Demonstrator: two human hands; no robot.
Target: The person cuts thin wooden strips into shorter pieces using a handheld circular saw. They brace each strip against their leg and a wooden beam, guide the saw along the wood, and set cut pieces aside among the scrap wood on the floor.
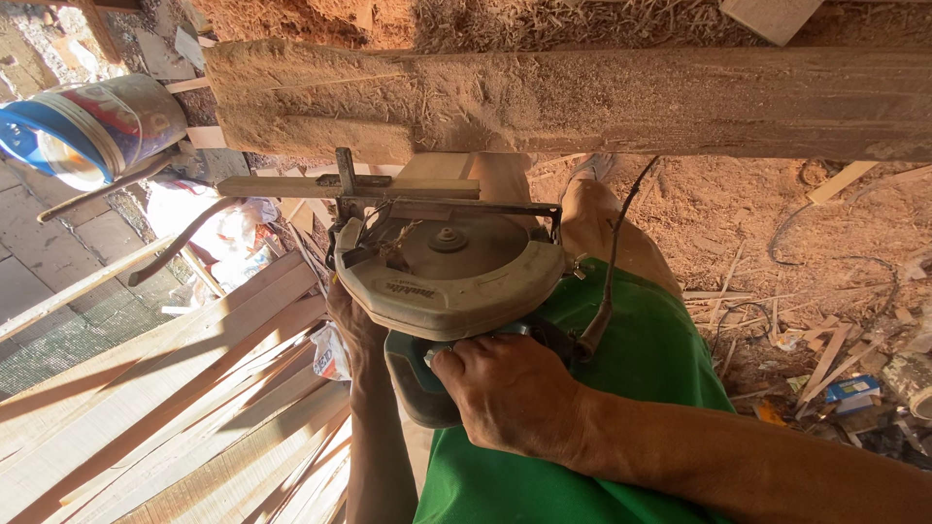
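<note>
I hold a circular saw (447, 277) with a beige blade guard and a teal body over my lap. My right hand (510, 393) is wrapped around its rear handle. My left hand (354, 325) grips the saw's left side, partly hidden under the guard. The saw's metal base presses against a thin wooden strip (282, 186) that lies crosswise just below a thick beam (602, 102) coated in sawdust. The blade itself is hidden behind the guard. A dark power cord (607, 281) runs up from the saw past my knee.
A stack of long pale planks (165, 408) slants across the lower left. A tipped bucket with a blue rim (87, 126) lies at the upper left beside a bent metal rod (180, 243). Offcuts and sawdust (825, 359) cover the ground on the right.
</note>
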